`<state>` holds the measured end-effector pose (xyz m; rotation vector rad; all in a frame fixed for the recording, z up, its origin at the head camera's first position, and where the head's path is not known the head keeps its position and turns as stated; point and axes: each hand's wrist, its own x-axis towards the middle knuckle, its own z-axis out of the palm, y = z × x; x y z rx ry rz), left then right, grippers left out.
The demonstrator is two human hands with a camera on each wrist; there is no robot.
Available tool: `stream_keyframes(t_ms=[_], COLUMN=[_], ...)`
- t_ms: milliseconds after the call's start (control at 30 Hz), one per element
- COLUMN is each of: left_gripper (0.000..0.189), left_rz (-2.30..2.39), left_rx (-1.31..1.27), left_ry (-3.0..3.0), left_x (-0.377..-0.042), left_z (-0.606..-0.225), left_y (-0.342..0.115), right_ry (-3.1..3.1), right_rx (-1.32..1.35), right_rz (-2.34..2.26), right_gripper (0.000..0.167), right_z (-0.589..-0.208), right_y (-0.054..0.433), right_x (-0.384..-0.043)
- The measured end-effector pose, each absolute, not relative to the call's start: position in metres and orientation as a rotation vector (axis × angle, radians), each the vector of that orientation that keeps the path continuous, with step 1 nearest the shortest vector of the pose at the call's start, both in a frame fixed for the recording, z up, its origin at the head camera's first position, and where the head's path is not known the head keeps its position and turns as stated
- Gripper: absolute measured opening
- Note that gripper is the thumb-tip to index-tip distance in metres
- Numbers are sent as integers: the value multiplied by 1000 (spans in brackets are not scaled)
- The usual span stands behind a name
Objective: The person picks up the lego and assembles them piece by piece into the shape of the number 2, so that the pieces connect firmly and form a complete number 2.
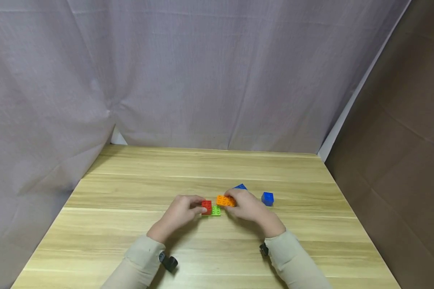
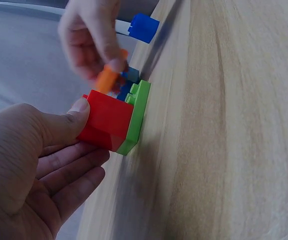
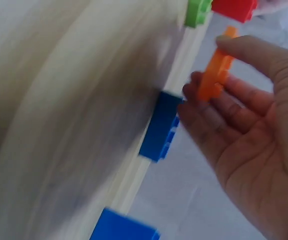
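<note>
On the table a green building brick [image 1: 215, 210] lies flat, with a red brick [image 1: 206, 207] standing on its left part. My left hand [image 1: 182, 211] grips the red brick between thumb and fingers; in the left wrist view the thumb [image 2: 79, 111] lies against its side. Just right of the red brick, my right hand [image 1: 246, 204] pinches a thin orange brick [image 1: 225, 200], held above the table and apart from the green one. The right wrist view shows the orange brick [image 3: 217, 65] between thumb and fingertips, studs toward the palm.
Behind my right hand lies a long blue brick [image 1: 241, 187], partly hidden in the head view. A blue block [image 1: 267, 198] stands farther right. The wooden table [image 1: 130, 180] ends at a grey curtain [image 1: 188, 80] behind and a brown one [image 1: 401, 140] on the right.
</note>
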<state>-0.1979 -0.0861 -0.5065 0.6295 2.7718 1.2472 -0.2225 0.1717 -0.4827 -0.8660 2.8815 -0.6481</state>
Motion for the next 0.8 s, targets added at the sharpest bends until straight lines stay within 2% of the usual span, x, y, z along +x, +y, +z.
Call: stream_keyframes(t_ms=[167, 400, 600, 800], left_gripper=[36, 35, 36, 35], left_rz=[1227, 1220, 1225, 1218], left_rx=[608, 622, 620, 642], left_ry=[2780, 2785, 2788, 2784], left_x=[-199, -199, -199, -199], left_z=[-506, -506, -505, -505], left_y=[-86, -88, -88, -87], right_ry=[2918, 2985, 3042, 3029], right_rx=[-762, -858, -870, -793], right_rz=[-503, -482, -325, -262], right_gripper=[37, 35, 50, 34], right_z=[-488, -486, -486, -489], right_y=[181, 187, 192, 194], right_x=[-227, -240, -253, -260])
